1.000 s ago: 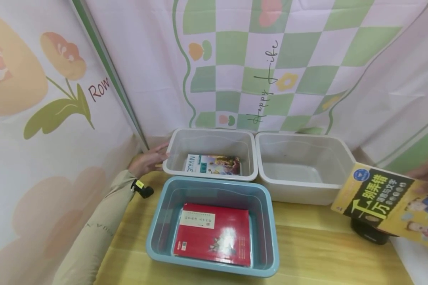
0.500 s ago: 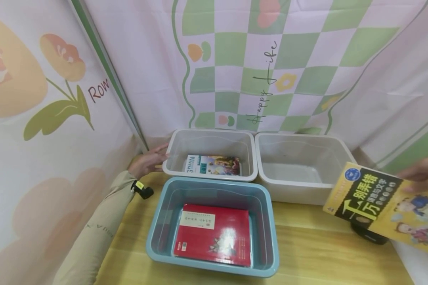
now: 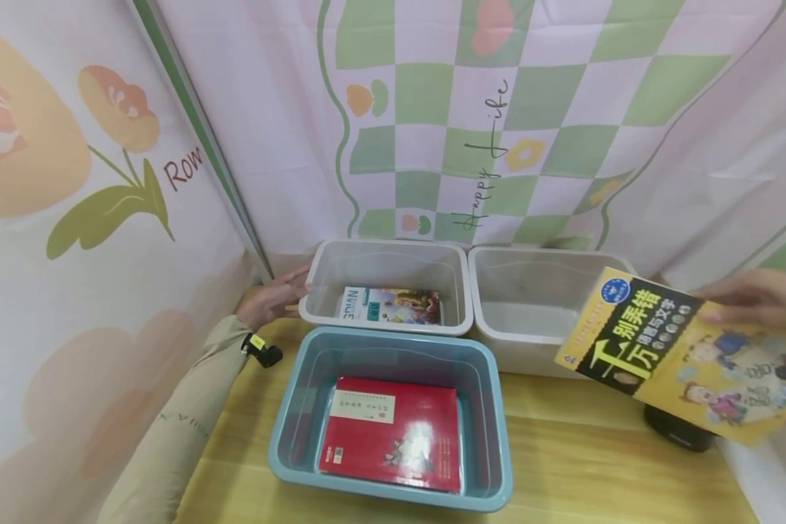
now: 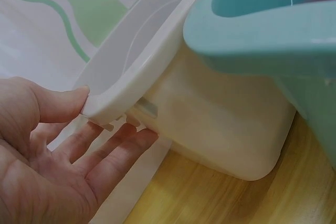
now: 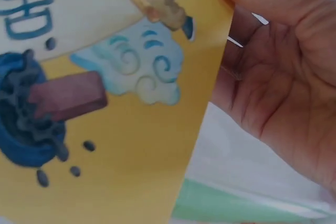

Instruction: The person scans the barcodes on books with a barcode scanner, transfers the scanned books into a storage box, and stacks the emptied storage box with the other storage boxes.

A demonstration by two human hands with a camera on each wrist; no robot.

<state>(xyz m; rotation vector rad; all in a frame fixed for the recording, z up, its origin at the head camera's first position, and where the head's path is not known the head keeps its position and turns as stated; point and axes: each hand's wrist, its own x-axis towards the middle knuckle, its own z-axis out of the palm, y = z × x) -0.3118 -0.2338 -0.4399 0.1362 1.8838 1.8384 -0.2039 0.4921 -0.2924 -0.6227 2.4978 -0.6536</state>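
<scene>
My right hand (image 3: 760,297) holds a yellow children's book (image 3: 688,356) by its edge, thumb on the cover and fingers behind. The book hangs tilted in front of the right-hand pale bin, overlapping its corner in the head view. In the right wrist view the cover (image 5: 142,156) fills the left side. My left hand (image 4: 68,150) grips the end of the left pale bin (image 4: 220,114), its thumb on the rim and fingers underneath. Inside that bin lies a book with a colourful picture cover (image 3: 393,306). Red books (image 3: 393,433) lie in the blue bin (image 3: 288,407).
The right pale bin (image 3: 544,340) stands beside the left one, against the checked curtain (image 3: 426,94). In front of the left pale bin stands the blue bin. A black object (image 3: 677,429) sits at the table's right edge. Wooden tabletop (image 3: 563,458) shows right of the blue bin.
My right hand has carried the yellow book leftward and slightly up, nearer the right pale bin. My left hand has stayed at the left bin's end.
</scene>
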